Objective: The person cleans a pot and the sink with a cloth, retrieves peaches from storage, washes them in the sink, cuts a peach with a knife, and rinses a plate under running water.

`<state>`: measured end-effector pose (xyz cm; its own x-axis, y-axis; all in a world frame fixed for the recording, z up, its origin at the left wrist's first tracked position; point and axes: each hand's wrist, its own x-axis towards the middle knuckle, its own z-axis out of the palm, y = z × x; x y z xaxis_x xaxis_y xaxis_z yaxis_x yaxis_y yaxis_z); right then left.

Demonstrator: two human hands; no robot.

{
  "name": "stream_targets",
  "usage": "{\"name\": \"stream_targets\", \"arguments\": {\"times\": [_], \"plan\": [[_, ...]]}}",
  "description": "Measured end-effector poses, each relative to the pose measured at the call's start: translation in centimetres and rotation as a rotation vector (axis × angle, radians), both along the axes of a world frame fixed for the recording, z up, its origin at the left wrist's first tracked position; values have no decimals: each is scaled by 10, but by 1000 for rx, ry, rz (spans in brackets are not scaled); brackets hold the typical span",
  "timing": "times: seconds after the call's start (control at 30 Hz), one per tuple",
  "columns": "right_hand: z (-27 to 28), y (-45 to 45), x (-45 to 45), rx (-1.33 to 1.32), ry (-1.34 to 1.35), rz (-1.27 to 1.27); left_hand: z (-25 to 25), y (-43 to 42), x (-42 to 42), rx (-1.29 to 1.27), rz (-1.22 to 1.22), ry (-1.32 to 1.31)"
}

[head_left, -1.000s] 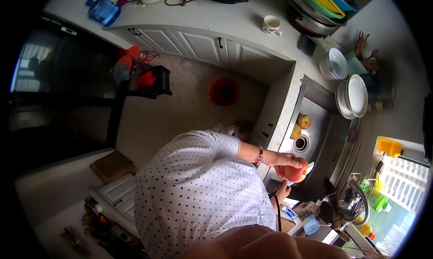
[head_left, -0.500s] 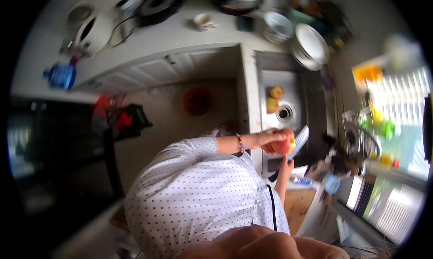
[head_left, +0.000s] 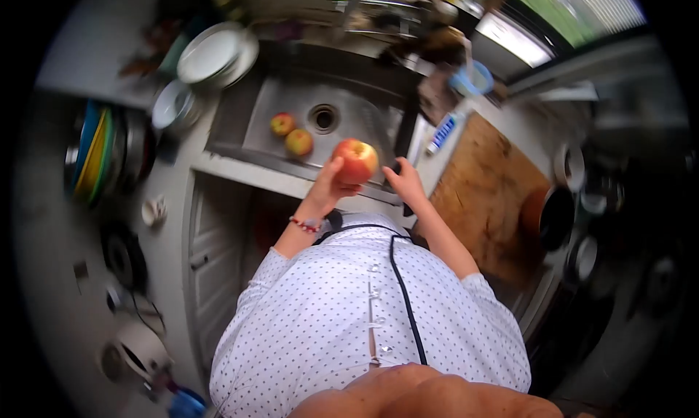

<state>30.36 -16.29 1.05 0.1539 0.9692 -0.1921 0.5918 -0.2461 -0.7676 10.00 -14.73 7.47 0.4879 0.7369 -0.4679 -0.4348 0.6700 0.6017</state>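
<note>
My left hand (head_left: 328, 188), with a red beaded bracelet at the wrist, is wrapped around a red and yellow apple (head_left: 354, 162) at the sink's front edge. A pale patch shows on the upper right of the apple, where the skin is cut. Just right of it, my right hand (head_left: 408, 185) is closed on the dark handle of a knife (head_left: 397, 166). The knife's blade is blurred and hard to make out against the sink. Two more apples, one red (head_left: 282, 124) and one more yellow (head_left: 299, 142), lie in the steel sink (head_left: 258, 130) left of the drain.
Right of the sink lies a wooden cutting board (head_left: 488, 192) with a brown pot (head_left: 546, 218) on its right side. A blue-and-white tube (head_left: 441, 133) lies beside the board. White bowls (head_left: 211, 52) stand at the sink's left, and a small cup (head_left: 153, 211) on the left counter.
My view has swung right, so the sink now lies straight ahead. The knife, beside the apple before, has moved slightly away from it. Both hands keep their hold.
</note>
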Motion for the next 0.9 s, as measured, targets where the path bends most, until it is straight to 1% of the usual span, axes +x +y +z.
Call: {"name": "stream_targets", "arguments": {"times": [0.07, 0.1, 0.17, 0.2, 0.27, 0.3, 0.37, 0.53, 0.63, 0.7, 0.77, 0.83, 0.87, 0.9], "plan": [[12, -3, -10, -46, 105, -62, 1, 3, -4, -14, -34, 53], [16, -3, -11, -45, 102, -118, 0, 7, -3, -15, -90, 49], [22, -3, -16, -168, 128, -93, -1, 12, -4, -28, -66, 84], [26, -3, -19, -161, 125, -149, 0, 16, -4, -22, -121, 77], [29, -9, -22, -100, 138, -151, 2, 20, -3, -24, -107, 123], [29, -9, -24, -99, 130, -203, 0, 25, -6, -21, -151, 107], [29, -9, -24, -158, 171, -171, -1, 33, -9, -25, -210, 119], [30, -17, -28, -180, 150, -251, 4, 43, -10, 15, -287, 131], [27, -29, -18, -131, 105, -388, 3, 49, -11, -8, -299, 135], [35, -41, 1, -116, 68, -507, 3, 50, -11, -15, -301, 112], [17, -58, 27, -28, 82, -691, 5, 51, -9, -26, -285, 111], [12, -75, 58, -20, -82, -788, 4, 53, -10, -36, -261, 108], [13, -82, 73, -151, -137, -852, 1, 55, -11, -40, -270, 85], [7, -90, 86, -87, -168, -884, -2, 56, -13, -45, -278, 61]]}}
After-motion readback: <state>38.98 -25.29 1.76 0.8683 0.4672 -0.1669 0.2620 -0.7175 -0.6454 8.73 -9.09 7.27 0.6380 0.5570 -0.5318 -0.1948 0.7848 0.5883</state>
